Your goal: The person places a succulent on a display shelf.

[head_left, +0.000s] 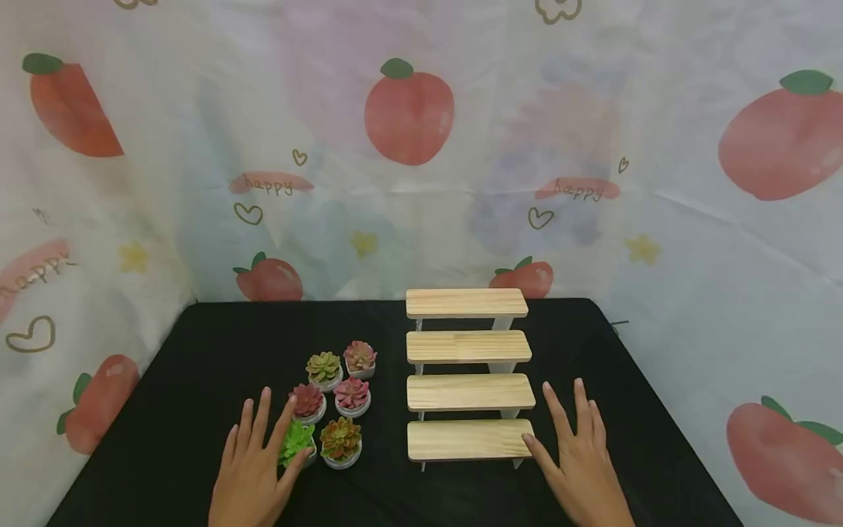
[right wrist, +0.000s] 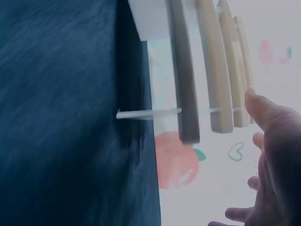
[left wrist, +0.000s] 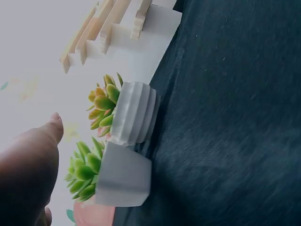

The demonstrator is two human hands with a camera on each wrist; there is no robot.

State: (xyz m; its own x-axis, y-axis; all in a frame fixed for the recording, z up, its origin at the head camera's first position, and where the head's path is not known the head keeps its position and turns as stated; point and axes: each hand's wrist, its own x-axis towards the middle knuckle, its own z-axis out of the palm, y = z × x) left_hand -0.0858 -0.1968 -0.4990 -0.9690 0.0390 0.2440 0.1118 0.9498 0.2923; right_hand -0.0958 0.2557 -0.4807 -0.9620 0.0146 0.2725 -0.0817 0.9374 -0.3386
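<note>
My left hand, fingers spread and straight, hovers by the bright green succulent, its thumb overlapping that plant in the head view. In the left wrist view the green succulent's plain white pot stands beside a ribbed white pot. An orange-green succulent is just to the right. Behind these are two dark pink succulents, a yellow-green one and a dusty pink one. My right hand is spread at the right end of a four-step wooden display stand, thumb tip near the lowest step.
A black cloth covers the table. White side panels carry the stand's pale wooden boards. Behind and at both sides hangs a white curtain printed with fruit, hearts and the word happy.
</note>
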